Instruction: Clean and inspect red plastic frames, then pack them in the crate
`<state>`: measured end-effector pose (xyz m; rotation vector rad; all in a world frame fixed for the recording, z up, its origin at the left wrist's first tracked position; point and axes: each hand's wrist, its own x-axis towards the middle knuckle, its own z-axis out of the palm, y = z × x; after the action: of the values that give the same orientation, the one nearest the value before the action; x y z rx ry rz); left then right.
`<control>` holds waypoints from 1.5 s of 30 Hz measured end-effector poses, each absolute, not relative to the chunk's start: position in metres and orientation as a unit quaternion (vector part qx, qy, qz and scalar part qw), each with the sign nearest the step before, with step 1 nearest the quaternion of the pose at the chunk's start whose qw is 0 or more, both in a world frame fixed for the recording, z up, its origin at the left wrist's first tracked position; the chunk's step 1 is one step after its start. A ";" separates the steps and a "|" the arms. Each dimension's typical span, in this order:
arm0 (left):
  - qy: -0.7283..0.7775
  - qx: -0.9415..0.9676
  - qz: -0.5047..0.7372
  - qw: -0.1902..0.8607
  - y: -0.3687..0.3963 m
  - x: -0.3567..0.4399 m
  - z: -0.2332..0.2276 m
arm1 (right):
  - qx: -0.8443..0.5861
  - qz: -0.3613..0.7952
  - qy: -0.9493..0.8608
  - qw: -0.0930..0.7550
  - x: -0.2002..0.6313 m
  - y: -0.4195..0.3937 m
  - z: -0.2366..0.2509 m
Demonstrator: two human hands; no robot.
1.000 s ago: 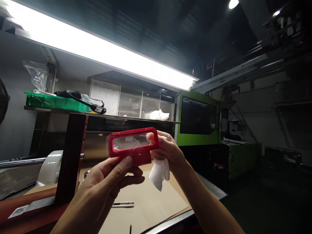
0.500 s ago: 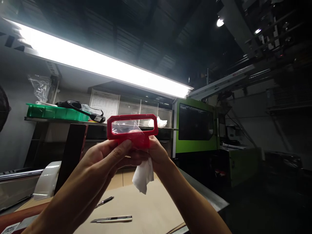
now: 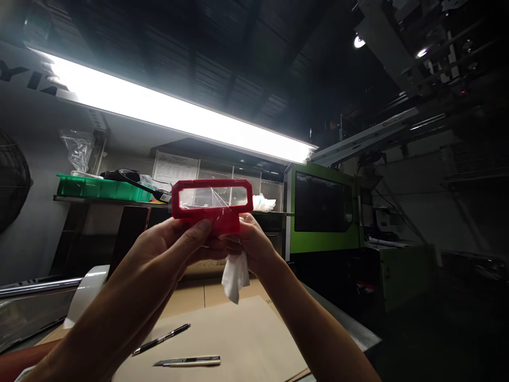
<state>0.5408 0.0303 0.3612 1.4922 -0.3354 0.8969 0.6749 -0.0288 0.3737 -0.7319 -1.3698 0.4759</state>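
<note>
A red plastic frame (image 3: pixel 223 218) with a long window is held up at chest height, wide side facing me. Clear film with creases shows across its window and lower part. My left hand (image 3: pixel 172 245) is closed on its lower left, with the thumb pressed on the front face. My right hand (image 3: pixel 257 245) grips the lower right side, fingers partly hidden behind the frame. From beneath that hand hangs a white cloth or tissue (image 3: pixel 235 278). Below, on the cardboard-coloured table surface (image 3: pixel 238 334), lie a black pen (image 3: pixel 163 338) and a utility knife (image 3: pixel 189 362).
A shelf behind carries a green tray (image 3: pixel 99 188), a black headset-like strap (image 3: pixel 131 178) and a white crumpled bundle (image 3: pixel 263 203). A roll of clear tape or film (image 3: pixel 85 292) stands at left. A green machine (image 3: pixel 324 239) is to the right, a lamp (image 3: pixel 178 119) overhead.
The view has shifted a little, so the shelf and table items sit slightly further right. Both hands and the red frame appear slightly higher and to the left; the grip looks the same.
</note>
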 end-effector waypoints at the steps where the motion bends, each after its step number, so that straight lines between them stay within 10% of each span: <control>1: -0.147 0.650 0.397 0.631 0.031 0.542 0.360 | -0.330 0.211 -0.612 0.687 0.675 -0.030 0.374; 28: -0.152 0.659 0.383 0.629 0.038 0.548 0.361 | -0.362 0.229 -0.599 0.676 0.683 -0.028 0.366; 45: -0.113 0.659 0.397 0.629 0.046 0.552 0.354 | -0.366 -0.012 -0.608 0.704 0.684 -0.045 0.351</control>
<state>0.5520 0.0463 0.3541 1.5104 -0.2593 0.9100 0.6844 -0.0451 0.3509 -0.8141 -1.3528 -0.0275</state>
